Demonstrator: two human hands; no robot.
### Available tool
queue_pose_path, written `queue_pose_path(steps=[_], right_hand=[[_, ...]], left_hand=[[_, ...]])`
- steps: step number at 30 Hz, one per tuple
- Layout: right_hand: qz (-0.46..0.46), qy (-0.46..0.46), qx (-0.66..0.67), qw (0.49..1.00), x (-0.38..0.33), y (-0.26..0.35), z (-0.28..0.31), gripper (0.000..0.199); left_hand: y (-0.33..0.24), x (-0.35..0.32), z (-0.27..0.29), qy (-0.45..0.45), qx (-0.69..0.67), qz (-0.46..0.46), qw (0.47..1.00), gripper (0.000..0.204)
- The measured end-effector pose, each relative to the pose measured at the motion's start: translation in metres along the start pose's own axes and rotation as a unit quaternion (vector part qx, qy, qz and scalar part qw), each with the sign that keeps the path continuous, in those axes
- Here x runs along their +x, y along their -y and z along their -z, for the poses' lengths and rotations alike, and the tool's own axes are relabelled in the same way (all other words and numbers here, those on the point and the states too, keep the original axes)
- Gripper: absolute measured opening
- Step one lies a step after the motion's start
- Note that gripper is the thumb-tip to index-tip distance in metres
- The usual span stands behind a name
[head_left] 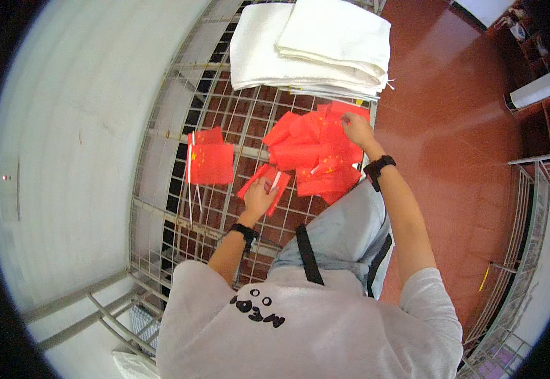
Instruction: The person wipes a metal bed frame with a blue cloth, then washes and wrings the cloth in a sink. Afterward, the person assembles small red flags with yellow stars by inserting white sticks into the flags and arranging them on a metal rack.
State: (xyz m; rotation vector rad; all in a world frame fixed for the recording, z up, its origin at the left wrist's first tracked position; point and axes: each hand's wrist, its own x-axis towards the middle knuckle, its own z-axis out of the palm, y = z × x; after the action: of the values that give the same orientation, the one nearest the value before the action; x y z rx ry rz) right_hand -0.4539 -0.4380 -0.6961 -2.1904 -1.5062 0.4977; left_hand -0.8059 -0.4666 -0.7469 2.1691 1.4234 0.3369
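Note:
My left hand point(260, 196) grips a small bundle of red flags point(278, 199) with a white strip along it, low over the wire mesh. My right hand point(356, 130) has its fingers curled together at the upper right of a loose pile of red flags point(298, 156) with yellow stars. It seems to pinch one flag there, though the fingertips are partly hidden. To the left lie a couple of flags point(213, 165) apart from the pile, with thin white sticks extending toward me. Black bands circle both wrists.
All of this rests on a metal mesh bed frame point(218, 205) beside a pale wall point(79, 158). Folded white cloth point(332, 47) is stacked at its far end. My leg in light jeans lies near the pile. Reddish floor point(442, 114) stretches right, toward shelves point(543, 114) and another metal frame.

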Motion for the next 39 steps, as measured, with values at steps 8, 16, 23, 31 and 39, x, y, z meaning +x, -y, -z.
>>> queue_pose_path(steps=[8, 16, 23, 31, 39], right_hand=[[-0.026, -0.012, -0.247, 0.969, 0.074, -0.036, -0.002, 0.020], [0.055, -0.045, -0.276, 0.958, 0.101, -0.049, -0.024, 0.016], [0.108, -0.079, -0.266, 0.955, 0.099, -0.059, -0.032, 0.013], [0.139, -0.099, -0.188, 0.967, 0.067, -0.030, -0.002, 0.011], [0.142, -0.131, 0.100, 0.976, 0.013, 0.007, 0.017, 0.018]], left_hand=[[-0.008, 0.001, -0.007, 0.042, -0.054, 0.047, 0.997, 0.017], [-0.016, 0.003, -0.014, 0.032, -0.052, 0.096, 0.994, 0.018], [-0.014, 0.005, 0.001, 0.089, -0.028, 0.120, 0.988, 0.023], [0.013, 0.023, 0.062, -0.029, 0.087, -0.011, 0.996, 0.019], [-0.021, 0.051, 0.131, -0.123, -0.066, -0.178, 0.974, 0.016]])
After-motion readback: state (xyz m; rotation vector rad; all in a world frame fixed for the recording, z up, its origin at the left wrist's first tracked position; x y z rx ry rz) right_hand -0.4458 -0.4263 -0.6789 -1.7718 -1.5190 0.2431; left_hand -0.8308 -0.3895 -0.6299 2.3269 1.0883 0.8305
